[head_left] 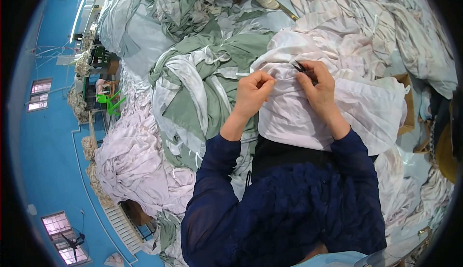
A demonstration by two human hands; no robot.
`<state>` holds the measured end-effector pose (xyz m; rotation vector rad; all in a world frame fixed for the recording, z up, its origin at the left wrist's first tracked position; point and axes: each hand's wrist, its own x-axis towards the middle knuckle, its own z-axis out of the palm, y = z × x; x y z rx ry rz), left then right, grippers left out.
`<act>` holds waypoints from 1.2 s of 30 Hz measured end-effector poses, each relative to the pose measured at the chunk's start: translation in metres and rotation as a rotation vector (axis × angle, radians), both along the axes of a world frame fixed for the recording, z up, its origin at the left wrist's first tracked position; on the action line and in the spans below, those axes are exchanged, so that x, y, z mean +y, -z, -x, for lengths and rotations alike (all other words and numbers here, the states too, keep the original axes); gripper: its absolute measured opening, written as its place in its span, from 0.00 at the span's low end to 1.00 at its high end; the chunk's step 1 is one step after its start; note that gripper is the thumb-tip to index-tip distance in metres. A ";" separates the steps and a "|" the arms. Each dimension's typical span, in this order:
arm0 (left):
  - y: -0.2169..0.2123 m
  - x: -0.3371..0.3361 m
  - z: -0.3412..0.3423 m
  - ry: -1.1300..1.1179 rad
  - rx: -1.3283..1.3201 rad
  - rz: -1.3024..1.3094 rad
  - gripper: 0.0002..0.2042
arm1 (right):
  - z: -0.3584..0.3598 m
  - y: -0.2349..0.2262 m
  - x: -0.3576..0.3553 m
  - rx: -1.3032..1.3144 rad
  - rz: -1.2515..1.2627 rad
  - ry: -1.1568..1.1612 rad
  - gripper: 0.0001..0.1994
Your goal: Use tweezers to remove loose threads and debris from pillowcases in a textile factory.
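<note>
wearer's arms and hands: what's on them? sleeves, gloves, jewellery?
Both arms wear long dark navy sleeves of a thin, slightly sheer fabric, loose and wrinkled, ending just short of the wrists. The left hand and right hand are bare: no gloves. No watch, ring or bracelet shows. The sleeves are plain, with no markings, and match the dark navy, textured garment on the torso.

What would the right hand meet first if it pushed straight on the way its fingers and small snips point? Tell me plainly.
The right hand, holding small dark thread snips, points toward the left hand. It would probably meet the bunched pale pink fabric between them first, then the left fingertips; depth is unclear.
</note>
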<state>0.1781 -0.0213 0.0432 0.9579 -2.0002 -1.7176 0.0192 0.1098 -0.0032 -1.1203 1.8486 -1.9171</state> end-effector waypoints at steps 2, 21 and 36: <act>0.003 0.004 -0.001 -0.025 0.070 0.045 0.03 | -0.004 -0.017 0.006 0.163 0.018 0.060 0.12; 0.001 0.013 -0.003 -0.034 0.050 0.136 0.03 | -0.024 -0.032 0.009 0.765 -0.196 0.027 0.15; 0.003 0.013 -0.004 0.008 0.043 0.159 0.01 | -0.024 -0.030 0.008 0.829 -0.172 0.000 0.13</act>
